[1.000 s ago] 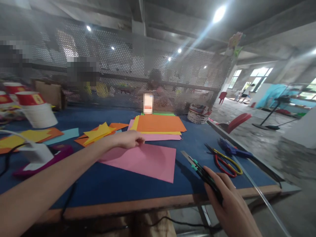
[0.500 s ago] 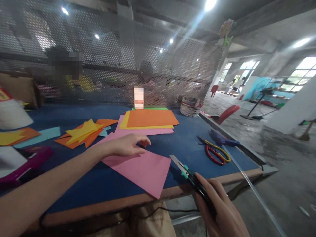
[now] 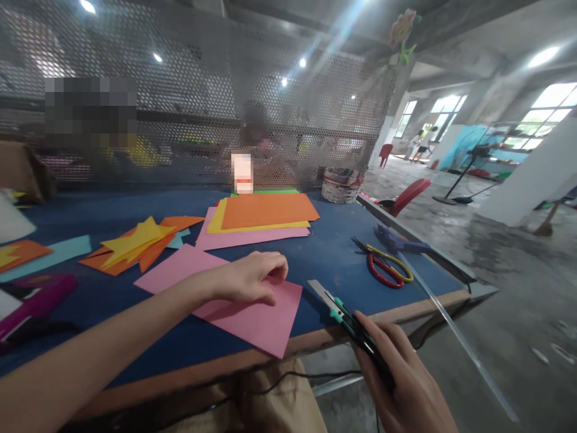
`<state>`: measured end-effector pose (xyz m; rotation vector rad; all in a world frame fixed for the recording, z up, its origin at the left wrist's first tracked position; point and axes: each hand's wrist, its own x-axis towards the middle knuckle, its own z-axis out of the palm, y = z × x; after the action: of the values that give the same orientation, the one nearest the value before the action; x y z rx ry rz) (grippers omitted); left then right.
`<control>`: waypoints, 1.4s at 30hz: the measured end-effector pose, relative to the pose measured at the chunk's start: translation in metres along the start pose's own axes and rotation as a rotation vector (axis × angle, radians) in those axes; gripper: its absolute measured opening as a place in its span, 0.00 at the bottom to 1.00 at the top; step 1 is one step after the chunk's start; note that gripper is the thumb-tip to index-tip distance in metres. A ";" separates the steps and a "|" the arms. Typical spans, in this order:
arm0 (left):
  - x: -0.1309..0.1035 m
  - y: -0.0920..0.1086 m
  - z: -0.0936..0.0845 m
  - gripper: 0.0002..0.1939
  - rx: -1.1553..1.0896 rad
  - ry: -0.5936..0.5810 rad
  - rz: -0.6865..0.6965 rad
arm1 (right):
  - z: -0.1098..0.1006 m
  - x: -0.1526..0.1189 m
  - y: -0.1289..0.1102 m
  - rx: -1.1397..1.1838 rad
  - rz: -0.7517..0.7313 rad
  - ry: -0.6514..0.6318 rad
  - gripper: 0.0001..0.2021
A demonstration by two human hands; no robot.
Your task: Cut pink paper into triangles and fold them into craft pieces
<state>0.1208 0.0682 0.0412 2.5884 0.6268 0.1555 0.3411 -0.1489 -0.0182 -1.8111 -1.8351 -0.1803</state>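
My left hand is over a pink sheet of paper near the front edge of the table. Its fingers curl loosely and its thumb stands apart from them, with nothing held; whether they touch the paper I cannot tell. In my right hand, at the table's front edge, is a utility knife with black and green handle. Its blade is out and points up and left, just right of the pink sheet. Scissors with one red and one yellow handle lie to the right, points away from me.
Behind the sheet lies a stack of coloured paper, orange on top. Cut stars and scraps lie left, near a purple tool. A woven basket and a blue glue gun are on the right. Perforated mesh stands behind.
My left hand has shifted slightly right over the pink sheet, which now lies apart from the stack. The knife stays in my right hand. The view has turned a little to the right.
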 end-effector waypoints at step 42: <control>-0.017 -0.015 0.036 0.15 -0.191 0.318 0.151 | 0.005 -0.003 0.001 0.043 -0.106 -0.013 0.23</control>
<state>0.1077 0.0573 0.0024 2.4418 0.4950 0.6537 0.3405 -0.1490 -0.0241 -1.6910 -1.9307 -0.1670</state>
